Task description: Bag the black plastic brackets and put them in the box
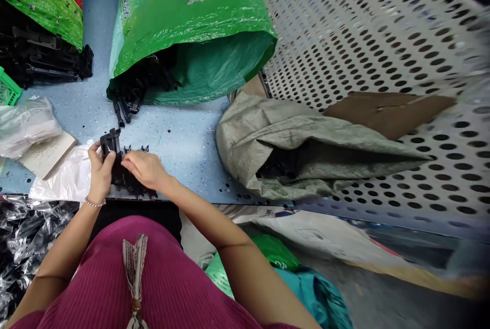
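Note:
My left hand (101, 170) is closed around a black plastic part (111, 140), with the thumb pressed on its front face. My right hand (146, 168) comes in from the right, thumb and fingers pinched together against the side of the same part. Whatever the pinch contains is hidden or too small to name. Small black clips (144, 149) lie on the blue speckled table (184, 140) just beyond my right hand. More dark pieces (147, 192) are by the table's front edge, partly covered by my wrist.
A green woven sack (191, 18) opens toward me, with black parts (128, 102) spilling out. Another sack (57, 7) at the left holds more. A grey sack (268, 130) lies on the right before a perforated white panel (363, 38). Plastic bags (26, 125) sit at the left.

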### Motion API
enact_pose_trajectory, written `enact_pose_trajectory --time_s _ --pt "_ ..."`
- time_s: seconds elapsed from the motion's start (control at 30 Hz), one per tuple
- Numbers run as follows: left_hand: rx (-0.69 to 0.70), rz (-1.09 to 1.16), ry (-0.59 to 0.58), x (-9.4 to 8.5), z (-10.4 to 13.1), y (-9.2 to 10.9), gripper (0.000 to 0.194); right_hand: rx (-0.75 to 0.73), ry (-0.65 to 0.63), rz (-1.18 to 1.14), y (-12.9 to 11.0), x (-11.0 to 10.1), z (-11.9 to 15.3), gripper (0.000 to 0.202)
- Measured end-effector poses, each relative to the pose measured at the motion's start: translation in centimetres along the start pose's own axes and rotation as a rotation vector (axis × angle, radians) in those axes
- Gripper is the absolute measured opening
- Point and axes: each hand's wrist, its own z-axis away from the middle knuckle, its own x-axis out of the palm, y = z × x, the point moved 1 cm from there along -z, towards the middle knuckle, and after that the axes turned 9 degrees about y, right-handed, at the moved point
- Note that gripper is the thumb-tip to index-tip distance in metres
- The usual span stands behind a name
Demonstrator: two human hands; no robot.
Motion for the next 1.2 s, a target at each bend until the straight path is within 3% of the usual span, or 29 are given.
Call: enact_pose_trajectory --time_s 0.13,0.23,0.33,0.47,0.57,0.63,0.7,0.77,0.83,0.9,0.97,1.07,1.2 --pt "0.090 -0.231 0.018 -1.8 0.3 -3.2 0.060 0.337 -0.030 0.204 2.3 0.3 -7.0 0.039" --pt "0.231 -0.425 -0.016 -1.1 1.2 -4.9 0.062 0.544 -0.143 0.361 4.3 1.8 -11.7 0.043" --pt "0.303 -0.504 -0.072 -0.4 1.5 -5.1 0.063 0.596 -0.190 0.358 5.7 2.4 -13.6 0.039" --pt "0.282 -0.352 -0.080 -0.2 0.4 -2.8 0.067 0.581 -0.158 0.145 4.8 0.5 -10.0 0.036" --pt "0.123 0.017 -0.079 0.4 -0.7 0.0 0.068 0.484 -0.212 -0.149 2.0 -1.2 -5.0 0.036" --pt "-0.021 0.205 -0.077 1.0 -1.0 1.9 0.063 0.372 -0.267 -0.206 0.3 -2.1 -2.3 0.037" --pt "-0.121 0.240 -0.100 1.4 -0.5 3.5 0.055 0.282 -0.187 -0.111 -0.4 -2.7 -1.2 0.042" --pt "-0.180 0.174 -0.187 1.6 0.5 4.6 0.050 0.197 -0.008 0.041 0.0 -3.1 -1.6 0.049" --pt "-0.222 0.107 -0.282 1.6 1.7 5.0 0.051 0.097 0.089 0.138 0.9 -3.1 -2.9 0.056" --pt "-0.244 0.075 -0.319 1.6 2.4 5.0 0.054 0.047 0.054 0.169 1.7 -2.9 -4.2 0.059" --pt "-0.234 0.075 -0.277 1.6 2.5 4.7 0.055 0.123 -0.005 0.166 1.8 -2.6 -4.6 0.058" --pt "-0.175 0.105 -0.174 1.4 1.7 4.5 0.049 0.226 -0.041 0.082 0.4 -2.1 -2.9 0.060" --pt "-0.148 0.094 -0.131 1.0 0.5 4.4 0.041 -0.018 -0.071 0.031 -2.1 -0.5 1.6 0.060"
